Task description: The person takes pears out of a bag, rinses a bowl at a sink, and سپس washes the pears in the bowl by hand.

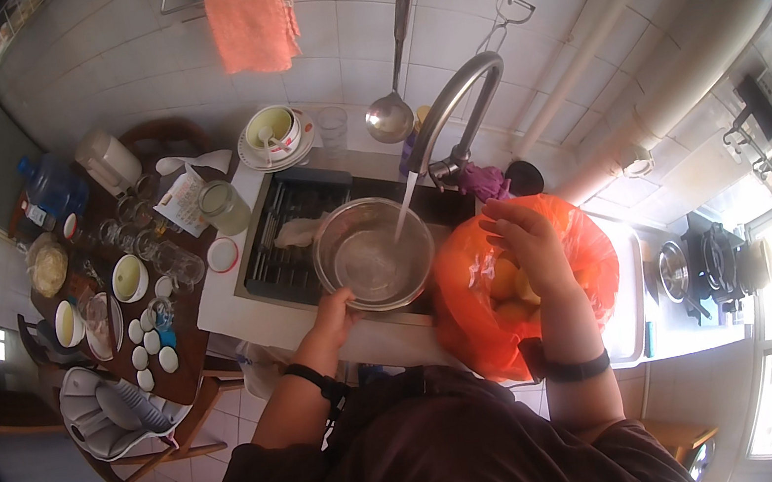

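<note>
My left hand (336,316) grips the near rim of a stainless steel basin (375,265), which sits over the sink. Water (405,209) runs into the basin from a curved metal faucet (445,109). To the right stands a red-orange plastic bag (469,318), with round yellow-orange fruit (506,277) visible inside its mouth. Over this bag I see my right hand (524,239), its fingers apart and nothing visible in them. A grey drain rack (263,248) lies across the sink's left side, holding a pale item (295,232) partly hidden by the basin.
Stacked bowls and plates (273,134), a glass jar (222,207) and a white lid (222,255) stand left of the sink. A brown table (186,357) carries jars, bowls and lids. A ladle (390,117) hangs behind; a white tray (633,279) lies right of the bag.
</note>
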Available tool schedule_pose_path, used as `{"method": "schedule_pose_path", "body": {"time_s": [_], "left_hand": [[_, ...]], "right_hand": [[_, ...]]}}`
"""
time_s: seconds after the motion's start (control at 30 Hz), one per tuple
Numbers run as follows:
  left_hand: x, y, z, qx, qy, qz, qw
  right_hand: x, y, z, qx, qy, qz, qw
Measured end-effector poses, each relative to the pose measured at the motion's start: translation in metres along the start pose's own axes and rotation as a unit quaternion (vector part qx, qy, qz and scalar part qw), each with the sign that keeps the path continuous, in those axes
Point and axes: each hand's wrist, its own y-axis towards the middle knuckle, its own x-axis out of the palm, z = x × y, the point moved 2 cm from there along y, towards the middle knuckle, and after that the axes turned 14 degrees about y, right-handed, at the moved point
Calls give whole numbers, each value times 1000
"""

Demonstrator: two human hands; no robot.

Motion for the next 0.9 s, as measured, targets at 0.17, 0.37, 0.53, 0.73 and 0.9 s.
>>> {"method": "schedule_pose_path", "body": {"time_s": [0.17,0.37,0.53,0.73,0.9], "left_hand": [[0,-3,4,-11,22,-2,1000],[8,-10,11,-1,10,-1,1000],[6,-8,9,0,17,-4,1000],[7,-9,11,6,23,-21,999],[9,-13,15,6,28,-21,999]], "right_hand": [[0,7,7,1,-16,-14,1000],[-3,12,14,19,-26,-15,999],[-4,15,16,25,-24,-19,999],[-3,18,14,30,-31,-25,999],[0,19,13,33,-23,-14,999]]}}
